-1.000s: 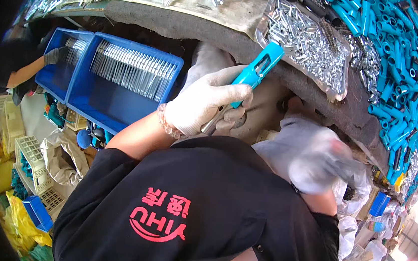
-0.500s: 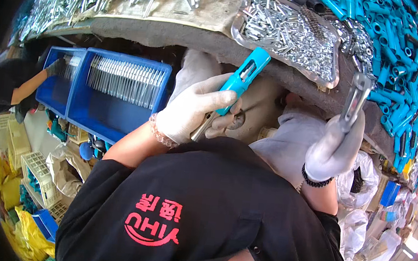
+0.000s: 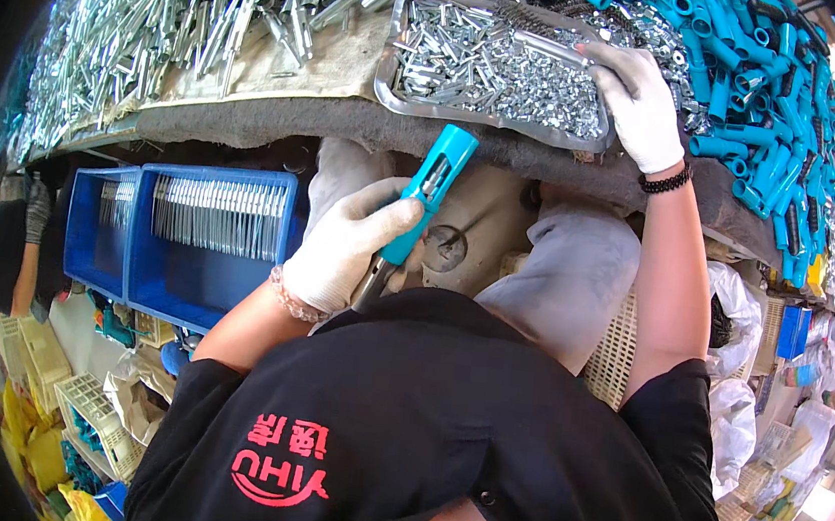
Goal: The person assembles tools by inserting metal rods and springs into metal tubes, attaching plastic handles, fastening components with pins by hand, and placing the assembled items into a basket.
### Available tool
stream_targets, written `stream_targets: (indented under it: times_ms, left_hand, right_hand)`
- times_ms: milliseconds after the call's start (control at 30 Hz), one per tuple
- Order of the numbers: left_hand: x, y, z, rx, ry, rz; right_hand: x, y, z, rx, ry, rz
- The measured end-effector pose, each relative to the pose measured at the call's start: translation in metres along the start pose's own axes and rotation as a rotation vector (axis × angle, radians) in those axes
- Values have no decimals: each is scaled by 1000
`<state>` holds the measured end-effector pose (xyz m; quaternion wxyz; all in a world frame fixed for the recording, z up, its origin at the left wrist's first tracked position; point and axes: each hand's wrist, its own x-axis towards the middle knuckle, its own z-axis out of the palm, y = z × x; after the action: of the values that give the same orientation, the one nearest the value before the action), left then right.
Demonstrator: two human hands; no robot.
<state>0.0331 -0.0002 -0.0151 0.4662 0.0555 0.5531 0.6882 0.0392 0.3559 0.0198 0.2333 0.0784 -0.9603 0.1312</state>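
My left hand (image 3: 344, 243), in a white glove, is closed around a teal slotted plastic tube (image 3: 433, 187). The tube stands tilted in front of my chest, and metal shows inside its slot. A metal shaft (image 3: 372, 281) comes out below it, partly covered by my fingers. Over at the tray, my gloved right hand (image 3: 639, 101) pinches the end of a shiny metal tube (image 3: 555, 49), which lies low over the small parts. The metal tray (image 3: 491, 119) holds many tiny silver pieces, with dark springs near its far edge.
Long metal tubes (image 3: 230, 11) are heaped at the far left of the bench, teal tubes (image 3: 753, 112) at the right. A padded bench edge (image 3: 251, 114) runs across. Blue bins (image 3: 207, 306) with rows of metal rods stand at left, where another person's gloved hand (image 3: 37, 209) reaches.
My right hand has swung up and left with the metal tube, from beside the bench edge to above the tray. My left hand has lowered slightly and tipped the teal tube more upright.
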Motion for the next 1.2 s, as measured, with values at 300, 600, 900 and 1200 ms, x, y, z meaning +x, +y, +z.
stream_targets:
  times_ms: [300,600,900,1200]
  left_hand:
    - [4,10,2,5,29,-63]
    - [24,4,16,-80,-49,-3]
    - [41,2,25,-386,-33,-100]
    - [31,-7,22,-296,-147,138]
  right_hand:
    - [20,7,22,-200,265,24]
    - [-23,-34,24,-43,-106,174]
    - [-24,-45,21,87,39,159]
    - [-57,-152,39,963,58,510]
